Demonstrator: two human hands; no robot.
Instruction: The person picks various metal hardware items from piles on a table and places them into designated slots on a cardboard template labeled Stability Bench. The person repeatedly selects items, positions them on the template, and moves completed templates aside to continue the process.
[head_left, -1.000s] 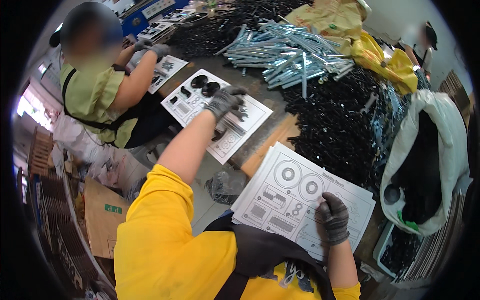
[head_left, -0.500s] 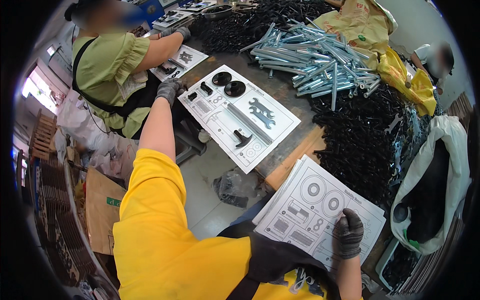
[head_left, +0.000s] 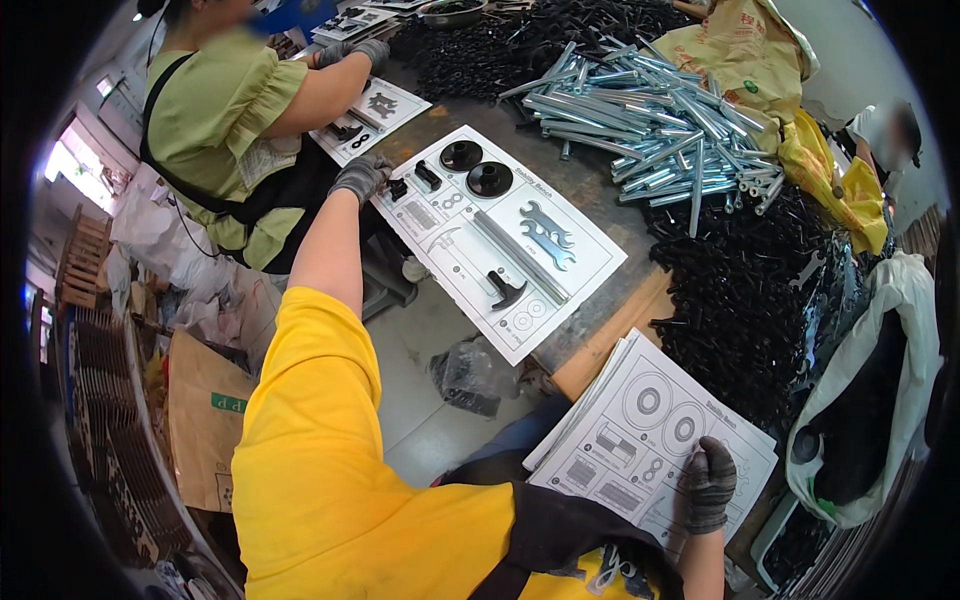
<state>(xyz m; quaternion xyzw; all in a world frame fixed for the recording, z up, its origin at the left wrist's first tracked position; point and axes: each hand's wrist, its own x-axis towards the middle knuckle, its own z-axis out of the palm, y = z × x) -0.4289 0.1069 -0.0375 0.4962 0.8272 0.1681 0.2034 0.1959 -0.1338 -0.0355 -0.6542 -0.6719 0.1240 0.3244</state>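
Observation:
At the upper-left corner of a printed parts sheet (head_left: 590,240), my gloved left hand (head_left: 362,178) is closed, its fingertips on the edge. Two black round discs (head_left: 489,180), two small black fittings (head_left: 427,177), silver flat wrenches (head_left: 546,236), a metal tube (head_left: 520,256) and a black T-shaped handle (head_left: 506,289) lie on this sheet. My gloved right hand (head_left: 710,485) rests over a stack of printed sheets (head_left: 600,440) at the lower right. Its fingers are curled, and whatever they may hold is hidden.
Silver tubes (head_left: 640,125) are heaped on the table beside piles of black parts (head_left: 740,290). A white sack (head_left: 905,380) stands at the right. Left of the table, a co-worker (head_left: 225,130) in green handles another sheet (head_left: 400,115). A plastic bag (head_left: 475,378) lies below the table edge.
My view has shifted slightly, so the table and sheets appear farther right. My left hand stays at the parts sheet's corner, and my right hand stays over the stack.

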